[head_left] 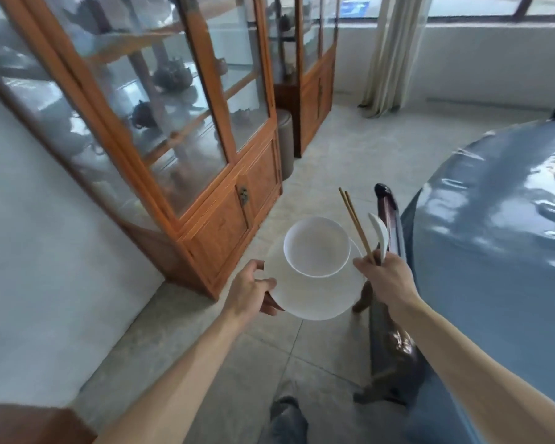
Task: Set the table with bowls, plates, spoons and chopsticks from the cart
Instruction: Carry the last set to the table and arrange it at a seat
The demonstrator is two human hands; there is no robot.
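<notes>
— So where is everything at this moment?

— All in hand and off the table. The left hand (252,291) grips the near-left rim of a white plate (314,298), thumb on top and fingers under it, and a white bowl (316,246) sits loose on the plate's far side. The right hand (386,277) is clenched round a pair of chopsticks (356,224) and a white spoon (378,233), both sticking up and away from the fist.

— And the table?

— The table (500,238), under a glossy blue-grey cover, lies to the right, with a dark chair (390,219) pushed in between it and the person. No setting shows on the part of it in view.

— What could go wrong?

— My worry is the bowl. It rests off-centre, on the side away from the gripping hand, so a tilt of the plate while turning right could slide it off. The chair back stands just beside the right hand, and a knock there might shake the spoon loose. The cover also looks slick, so a plate set down fast may skid.
</notes>
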